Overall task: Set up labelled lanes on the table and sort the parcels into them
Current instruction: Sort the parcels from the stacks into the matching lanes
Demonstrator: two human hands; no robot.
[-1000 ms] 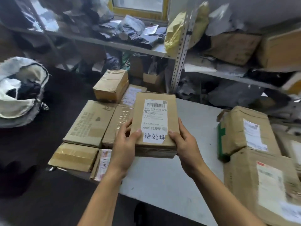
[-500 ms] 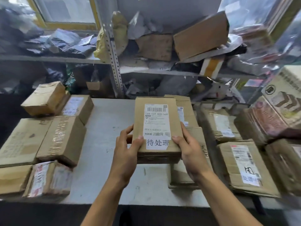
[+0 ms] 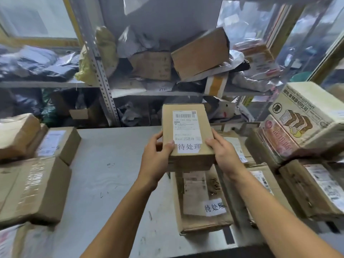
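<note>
I hold a small brown cardboard parcel (image 3: 187, 131) above the grey table (image 3: 111, 175). It carries a white shipping label with a barcode and a white slip with handwritten characters. My left hand (image 3: 156, 159) grips its near left corner, thumb on top. My right hand (image 3: 222, 157) grips the near right corner the same way. Directly below it lies a flat brown parcel (image 3: 202, 203) with a similar handwritten slip, near the table's front edge.
Several brown boxes (image 3: 33, 187) crowd the table's left side. More labelled parcels (image 3: 312, 189) and a printed carton (image 3: 305, 116) are stacked on the right. Metal shelving (image 3: 104, 79) behind the table is full of bags and boxes.
The parcel in both hands has travelled from beside the left group of boxes to the right, and now hangs over the flat parcel with the handwritten slip. The view has swung right.
</note>
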